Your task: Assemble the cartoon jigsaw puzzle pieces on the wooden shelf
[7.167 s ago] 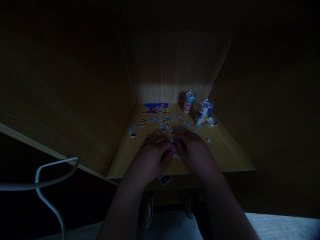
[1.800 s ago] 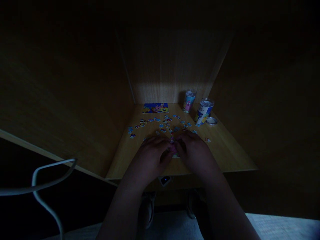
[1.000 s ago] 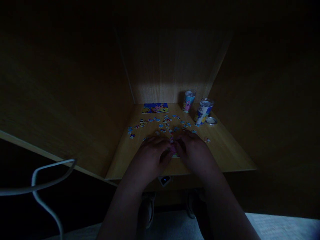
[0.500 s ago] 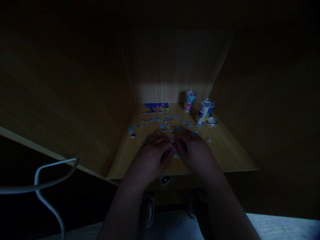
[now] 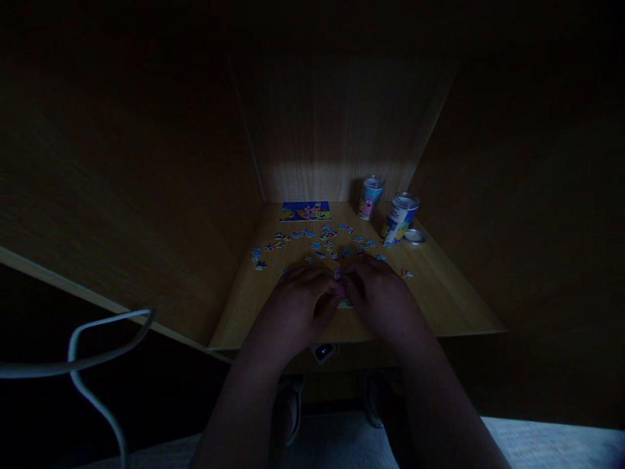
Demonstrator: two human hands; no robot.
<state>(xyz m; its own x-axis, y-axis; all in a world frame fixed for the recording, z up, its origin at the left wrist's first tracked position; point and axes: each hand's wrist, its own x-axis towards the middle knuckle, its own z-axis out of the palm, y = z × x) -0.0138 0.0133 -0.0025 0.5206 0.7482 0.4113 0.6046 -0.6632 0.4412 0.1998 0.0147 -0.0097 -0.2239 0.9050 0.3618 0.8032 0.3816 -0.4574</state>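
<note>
Near the front of the wooden desk (image 5: 454, 306), my left hand (image 5: 305, 296) and my right hand (image 5: 378, 290) meet with fingertips close together. Between them are pinkish jigsaw puzzle pieces (image 5: 340, 288), and both hands are closed on these. A bit of green puzzle shows just below the fingertips. How many pieces are joined there is hidden by my fingers. Beyond my hands, several loose puzzle pieces (image 5: 328, 242) are spread across the desk, mostly blue, yellow and red. One piece (image 5: 407, 273) lies apart, to the right of my right hand.
A cartoon picture card (image 5: 305, 211) lies at the back left. Two printed cans, one blue and pink (image 5: 370, 197) and one with a white label (image 5: 400, 218), stand back right by a round metal lid (image 5: 415, 237). Wooden panels enclose the desk. A white cable (image 5: 92, 391) hangs at left.
Both hands stay in nearly the same spot around the puzzle pieces, with only slight finger movement. The loose pieces and cans have not moved.
</note>
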